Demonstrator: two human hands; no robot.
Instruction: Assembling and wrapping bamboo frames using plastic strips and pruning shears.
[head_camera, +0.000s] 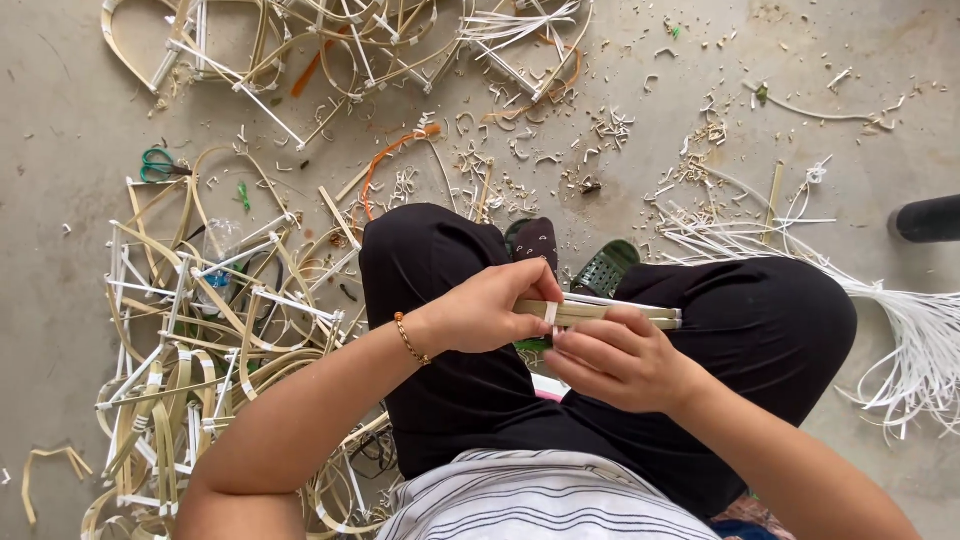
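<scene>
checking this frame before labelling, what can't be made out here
Head view:
- Bundle of flat strips: middle hidden by left hand and right hand.
- White band: wrap hidden by fingers.
- Dark cylinder: cut by right edge.
- Green scissors: too small to tell.

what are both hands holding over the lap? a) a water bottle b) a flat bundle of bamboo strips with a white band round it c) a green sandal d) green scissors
b: the left hand and right hand both grip a bundle of bamboo strips with a white band; the green scissors lie away on the floor.
</scene>
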